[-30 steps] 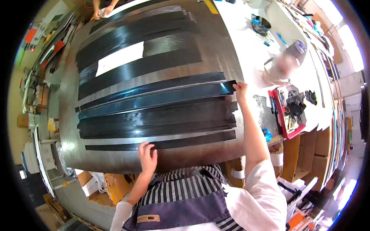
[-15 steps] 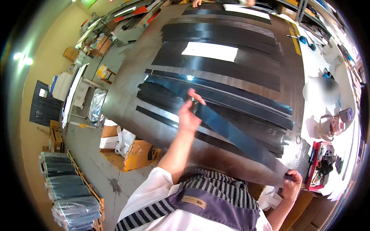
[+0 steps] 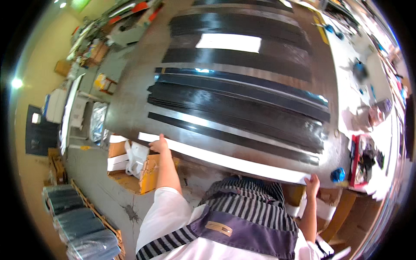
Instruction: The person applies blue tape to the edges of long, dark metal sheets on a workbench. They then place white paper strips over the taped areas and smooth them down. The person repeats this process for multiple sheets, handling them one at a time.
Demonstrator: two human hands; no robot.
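A long strip with its white face up [image 3: 234,162] lies along the near edge of the dark table. My left hand [image 3: 160,144] is closed near its left end, the thumb pointing away from me. At the far right end, my right hand [image 3: 311,186] pinches the strip by its edge. Just beyond it lies a narrow black strip [image 3: 234,138], apart from the white one. Farther back is a stack of wide black strips [image 3: 234,110]. A small blue shiny object [image 3: 337,175] sits right of my right hand; its kind is unclear.
More black strips [image 3: 234,26] and a white sheet [image 3: 229,43] lie farther back on the table [image 3: 130,99]. A red tray of small tools [image 3: 356,160] stands at the right. Below the left edge is an open carton [image 3: 149,175]; wrapped bundles [image 3: 82,223] sit on a pallet.
The dark strip held slantwise above the stack is no longer seen; a white-faced strip now lies between my hands at the near edge. My left hand has come down and left.
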